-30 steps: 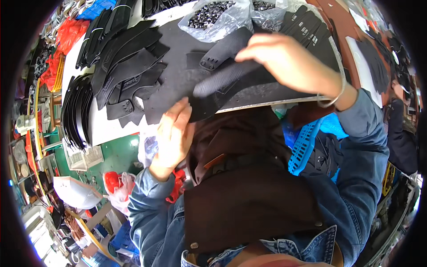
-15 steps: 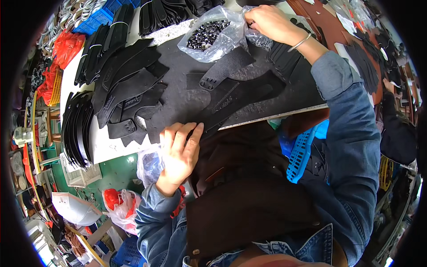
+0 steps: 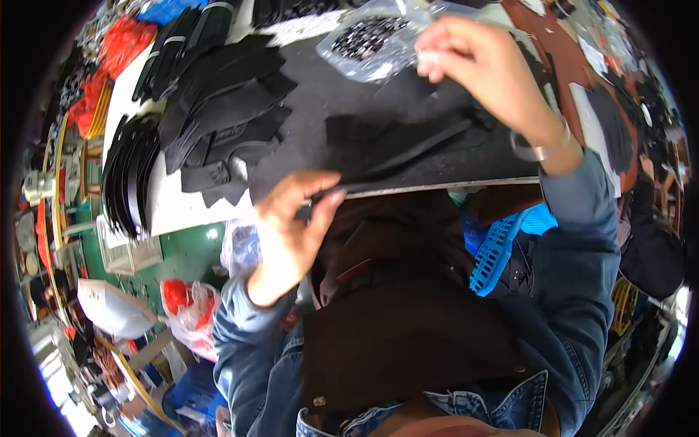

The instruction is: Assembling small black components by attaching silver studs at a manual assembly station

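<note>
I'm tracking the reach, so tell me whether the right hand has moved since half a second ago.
Yes: the right hand has come back from the far side, closer to the near edge of the worktable.

A workshop: cut black pieces (image 3: pixel 229 91) and bagged shiny fittings (image 3: pixel 368 38) share a worktable (image 3: pixel 175 207).

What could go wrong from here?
1. The right hand is close to the open plastic bag of small dark pieces; a bump could spill them.
2. The left hand appears to pinch the black strip's end at the table's front edge; a slip could drop or misplace it.
3. Curved black strips sit at the table's left corner; a knock might send some down.
</note>
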